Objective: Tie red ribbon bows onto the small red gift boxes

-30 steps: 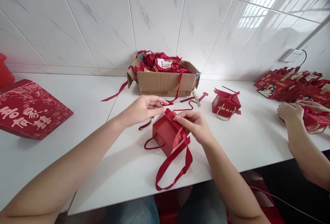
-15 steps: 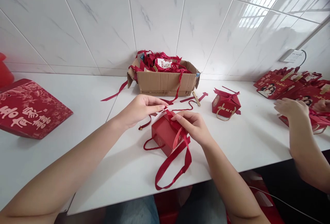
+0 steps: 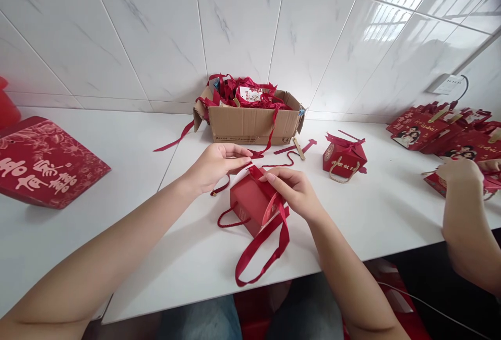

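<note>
Pinches the red ribbon (image 3: pixel 258 242) with the nearer right hand (image 3: pixel 291 191) on the ridge of the red box (image 3: pixel 247 196), slanting far-left to near-right between both, with the left hand (image 3: pixel 215 168) nearly closed by its far end, grip impossible to tell.

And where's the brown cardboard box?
In the head view, the cardboard box stands at the back middle of the white table, near the tiled wall, beyond the left hand.

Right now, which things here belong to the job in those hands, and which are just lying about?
In the job:
red-handled box
red ribbon, pinched by the right hand
probably the ribbon-filled carton

Apparently lying about:
gold strip
gold-roped box
large patterned box
</note>
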Demonstrator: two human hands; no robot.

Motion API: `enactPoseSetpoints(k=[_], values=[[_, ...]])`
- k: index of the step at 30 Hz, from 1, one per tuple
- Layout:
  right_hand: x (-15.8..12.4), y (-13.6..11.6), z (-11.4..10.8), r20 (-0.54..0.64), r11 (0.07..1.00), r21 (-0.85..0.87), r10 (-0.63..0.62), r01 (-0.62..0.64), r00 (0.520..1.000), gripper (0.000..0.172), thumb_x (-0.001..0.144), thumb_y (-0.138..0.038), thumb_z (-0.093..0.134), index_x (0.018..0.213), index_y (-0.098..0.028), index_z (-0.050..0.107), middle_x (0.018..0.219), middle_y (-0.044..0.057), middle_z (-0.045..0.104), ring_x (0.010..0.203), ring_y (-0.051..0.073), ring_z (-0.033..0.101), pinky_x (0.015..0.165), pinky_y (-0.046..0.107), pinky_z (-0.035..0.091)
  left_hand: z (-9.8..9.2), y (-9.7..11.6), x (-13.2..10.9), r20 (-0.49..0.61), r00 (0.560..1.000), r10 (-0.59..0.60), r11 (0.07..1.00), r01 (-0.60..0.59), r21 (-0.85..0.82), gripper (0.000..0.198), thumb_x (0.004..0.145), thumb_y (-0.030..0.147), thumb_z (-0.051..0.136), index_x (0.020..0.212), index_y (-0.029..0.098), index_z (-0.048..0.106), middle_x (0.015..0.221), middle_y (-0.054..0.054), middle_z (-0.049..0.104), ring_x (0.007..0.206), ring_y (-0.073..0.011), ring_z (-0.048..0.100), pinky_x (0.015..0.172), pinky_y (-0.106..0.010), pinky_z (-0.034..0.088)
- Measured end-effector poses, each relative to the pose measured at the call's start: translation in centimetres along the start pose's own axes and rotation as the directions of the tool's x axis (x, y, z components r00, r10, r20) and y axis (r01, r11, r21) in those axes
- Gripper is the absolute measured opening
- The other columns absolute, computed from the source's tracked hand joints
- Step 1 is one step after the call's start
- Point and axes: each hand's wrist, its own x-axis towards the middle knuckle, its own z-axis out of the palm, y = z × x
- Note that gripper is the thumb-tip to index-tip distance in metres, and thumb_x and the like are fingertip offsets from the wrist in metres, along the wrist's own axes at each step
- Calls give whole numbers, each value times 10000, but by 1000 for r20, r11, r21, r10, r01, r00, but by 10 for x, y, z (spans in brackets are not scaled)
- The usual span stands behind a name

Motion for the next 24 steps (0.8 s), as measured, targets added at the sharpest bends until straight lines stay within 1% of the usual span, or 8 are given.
enactPoseSetpoints(k=[5, 8, 10, 12, 14, 18, 21, 24], values=[[-1, 3, 2, 2, 995, 104, 2, -2, 1000, 220, 885, -385, 583, 1027, -232, 655, 930, 33, 679, 833, 152, 622, 709, 270, 502, -5, 10, -2, -42, 999, 25, 998, -27, -49, 142, 751, 197, 718, 861, 138, 650, 787, -10, 646, 701, -119, 641, 686, -287, 552], [-2, 3, 2, -34, 994, 102, -21, 24, 999, 259, 873, -391, 600, 1089, -250, 602, 1007, 47, 666, 896, 170, 626, 747, 298, 517, -14, 21, -5, -104, 987, 125, 985, -136, -110, 90, 762, 131, 679, 835, 135, 627, 772, 13, 603, 672, -102, 635, 653, -265, 553], [-1, 4, 0, -62, 997, 60, -50, 53, 997, 287, 870, -402, 594, 1119, -260, 591, 1157, 65, 637, 1041, 205, 610, 823, 339, 522, -22, 29, -8, -154, 967, 205, 965, -225, -131, 70, 775, 101, 651, 825, 138, 619, 788, 16, 590, 697, -99, 641, 631, -233, 546], [1, 6, -6, 3, 993, 55, -106, 106, 994, 366, 866, -417, 579, 1210, -293, 567, 1345, 50, 553, 1246, 243, 515, 958, 400, 485, -29, 36, -12, -176, 949, 263, 951, -285, -121, 67, 785, 99, 645, 822, 146, 615, 799, 13, 587, 717, -99, 643, 607, -209, 538], [5, 8, -13, 151, 975, 142, -193, 172, 969, 486, 842, -460, 573, 1308, -335, 518, 1461, 2, 458, 1379, 265, 385, 1071, 453, 410, -33, 41, -15, -183, 936, 301, 942, -322, -98, 71, 788, 110, 657, 822, 154, 612, 806, 9, 589, 719, -96, 637, 584, -196, 533], [10, 11, -27, 390, 947, 257, -282, 191, 877, 691, 789, -452, 637, 1428, -377, 385, 1523, -28, 375, 1416, 266, 337, 1098, 448, 399, -34, 45, -20, -191, 915, 356, 923, -376, -84, 97, 776, 123, 688, 821, 163, 612, 838, -3, 590, 738, -103, 638, 550, -182, 535], [10, 12, -31, 425, 962, 168, -268, 215, 865, 707, 818, -357, 652, 1450, -397, 337, 1528, -18, 366, 1395, 248, 375, 1088, 429, 410, -31, 47, -24, -190, 901, 389, 907, -411, -91, 108, 772, 122, 700, 816, 164, 610, 822, -1, 580, 723, -100, 640, 527, -171, 541], [8, 14, -31, 372, 971, 61, -239, 233, 897, 729, 791, -337, 709, 1431, -407, 365, 1471, 9, 449, 1349, 260, 436, 1084, 466, 399, -28, 49, -29, -215, 862, 459, 874, -481, -64, 112, 765, 103, 703, 809, 160, 616, 823, -5, 587, 689, -91, 630, 506, -171, 556]])
